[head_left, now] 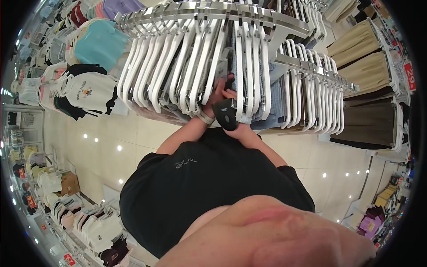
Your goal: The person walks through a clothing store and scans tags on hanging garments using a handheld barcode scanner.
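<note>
My left hand (215, 94), with a light band (205, 117) on its wrist, reaches in among the white hangers (190, 66). Its fingers are bent next to grey garments (219, 66); whatever they hold is hidden. Close beside it, my right hand (241, 130) is closed around a black handheld device (226, 115), with its fingertips showing above the device. The device sits in front of the gap in the hanger row, near a white hanger's lower corner. Clothes on these hangers show only as narrow edges.
A metal rail (191, 12) carries the hangers, and a lower rail (318, 69) with more hangers stands to the right. Beige trousers (360, 40) hang at far right. A white printed shirt (86, 91) hangs left. Pale tiled floor (133, 138) surrounds me.
</note>
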`<state>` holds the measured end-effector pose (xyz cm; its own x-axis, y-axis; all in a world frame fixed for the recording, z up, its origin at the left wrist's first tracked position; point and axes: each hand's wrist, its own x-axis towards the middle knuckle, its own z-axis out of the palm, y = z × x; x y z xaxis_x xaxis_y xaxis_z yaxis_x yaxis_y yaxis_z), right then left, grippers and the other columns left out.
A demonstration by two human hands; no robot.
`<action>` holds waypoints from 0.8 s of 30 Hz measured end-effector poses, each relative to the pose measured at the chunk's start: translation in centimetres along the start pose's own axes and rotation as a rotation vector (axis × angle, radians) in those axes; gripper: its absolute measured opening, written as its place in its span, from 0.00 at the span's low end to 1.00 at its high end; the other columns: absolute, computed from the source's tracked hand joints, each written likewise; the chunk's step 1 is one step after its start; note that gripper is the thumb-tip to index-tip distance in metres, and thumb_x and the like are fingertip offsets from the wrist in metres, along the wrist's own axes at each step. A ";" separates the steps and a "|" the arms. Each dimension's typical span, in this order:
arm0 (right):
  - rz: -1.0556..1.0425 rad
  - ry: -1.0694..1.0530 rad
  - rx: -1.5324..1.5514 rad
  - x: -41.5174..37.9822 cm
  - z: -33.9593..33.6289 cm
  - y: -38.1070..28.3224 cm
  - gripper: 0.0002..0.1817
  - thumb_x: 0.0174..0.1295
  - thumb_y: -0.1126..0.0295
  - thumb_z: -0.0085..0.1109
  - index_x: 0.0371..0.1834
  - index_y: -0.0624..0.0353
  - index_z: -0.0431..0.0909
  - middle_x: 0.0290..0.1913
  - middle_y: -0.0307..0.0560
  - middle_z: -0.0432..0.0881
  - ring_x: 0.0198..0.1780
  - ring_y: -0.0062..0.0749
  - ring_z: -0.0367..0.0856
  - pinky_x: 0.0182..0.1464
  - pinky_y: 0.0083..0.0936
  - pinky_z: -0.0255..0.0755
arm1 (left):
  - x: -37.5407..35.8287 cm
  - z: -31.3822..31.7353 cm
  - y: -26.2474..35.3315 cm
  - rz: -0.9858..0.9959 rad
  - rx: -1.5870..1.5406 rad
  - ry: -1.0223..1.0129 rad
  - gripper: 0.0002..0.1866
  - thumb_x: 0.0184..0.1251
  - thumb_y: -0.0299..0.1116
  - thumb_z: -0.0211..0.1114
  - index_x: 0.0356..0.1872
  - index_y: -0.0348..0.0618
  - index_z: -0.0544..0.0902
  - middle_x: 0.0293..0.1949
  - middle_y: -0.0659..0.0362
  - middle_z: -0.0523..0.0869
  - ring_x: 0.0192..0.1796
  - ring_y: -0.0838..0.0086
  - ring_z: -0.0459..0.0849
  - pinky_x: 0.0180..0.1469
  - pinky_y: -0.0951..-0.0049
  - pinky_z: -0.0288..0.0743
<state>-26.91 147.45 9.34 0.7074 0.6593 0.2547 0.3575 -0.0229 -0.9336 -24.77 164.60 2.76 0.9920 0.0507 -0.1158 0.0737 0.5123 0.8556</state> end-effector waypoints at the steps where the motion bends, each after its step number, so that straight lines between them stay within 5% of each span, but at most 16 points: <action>1: -0.078 0.057 -0.092 0.7 0.1 0.3 0.31 0.59 0.69 0.70 0.67 0.58 0.74 0.67 0.50 0.77 0.64 0.42 0.76 0.67 0.35 0.69 | 0.2 0.6 0.1 0.091 0.221 0.172 0.25 0.87 0.47 0.47 0.69 0.37 0.75 0.54 0.57 0.85 0.58 0.74 0.81 0.61 0.74 0.75; 3: -0.237 0.167 -0.274 1.5 0.0 1.5 0.30 0.58 0.74 0.70 0.66 0.61 0.74 0.60 0.52 0.81 0.61 0.44 0.80 0.65 0.36 0.71 | -0.2 1.4 1.1 0.126 0.148 0.107 0.24 0.86 0.46 0.50 0.69 0.37 0.75 0.59 0.57 0.84 0.59 0.74 0.81 0.63 0.72 0.75; 6: -0.254 0.031 -0.559 0.4 -0.4 4.8 0.25 0.61 0.72 0.68 0.63 0.60 0.77 0.57 0.53 0.83 0.59 0.44 0.81 0.64 0.37 0.73 | -0.1 2.4 1.6 0.264 0.099 0.105 0.25 0.85 0.45 0.52 0.70 0.37 0.75 0.61 0.57 0.84 0.62 0.74 0.81 0.65 0.72 0.75; 9: -0.176 0.029 -0.493 0.8 0.4 6.7 0.23 0.66 0.67 0.68 0.63 0.59 0.79 0.60 0.51 0.83 0.62 0.43 0.81 0.66 0.39 0.73 | -1.5 4.0 3.2 0.305 -0.073 0.088 0.25 0.85 0.44 0.53 0.71 0.37 0.74 0.61 0.57 0.84 0.64 0.73 0.81 0.66 0.72 0.74; 15: -0.029 0.089 -0.204 2.7 1.8 6.7 0.38 0.65 0.66 0.72 0.76 0.61 0.66 0.72 0.51 0.74 0.71 0.38 0.74 0.74 0.34 0.67 | -1.6 -1.5 -1.6 0.442 0.481 0.095 0.24 0.84 0.42 0.53 0.71 0.39 0.74 0.63 0.55 0.84 0.67 0.66 0.79 0.73 0.65 0.68; 17: -0.012 0.141 -0.090 3.2 2.0 6.9 0.35 0.64 0.68 0.73 0.73 0.61 0.70 0.69 0.50 0.78 0.69 0.36 0.76 0.72 0.33 0.68 | -0.6 -3.7 -2.7 0.536 0.637 0.081 0.24 0.84 0.41 0.53 0.71 0.39 0.74 0.63 0.55 0.84 0.68 0.64 0.78 0.74 0.63 0.67; 20: -0.022 0.156 -0.116 3.0 2.5 7.7 0.36 0.63 0.69 0.73 0.73 0.65 0.68 0.69 0.57 0.76 0.69 0.47 0.75 0.71 0.39 0.68 | -0.4 -4.9 -3.1 0.474 0.596 0.073 0.22 0.83 0.40 0.53 0.68 0.38 0.78 0.62 0.54 0.84 0.67 0.63 0.78 0.73 0.62 0.66; 24: 0.096 0.161 0.022 2.6 3.1 6.0 0.31 0.64 0.69 0.72 0.70 0.62 0.73 0.68 0.53 0.77 0.69 0.41 0.76 0.71 0.37 0.68 | 1.0 -7.0 -5.5 0.313 0.440 0.025 0.26 0.87 0.48 0.43 0.69 0.39 0.75 0.63 0.57 0.80 0.67 0.70 0.75 0.72 0.67 0.66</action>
<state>-24.80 151.38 3.64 0.8268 0.5260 0.1993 0.2714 -0.0627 -0.9604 -24.94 167.85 -5.58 0.9711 0.1660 0.1714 -0.1838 0.0620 0.9810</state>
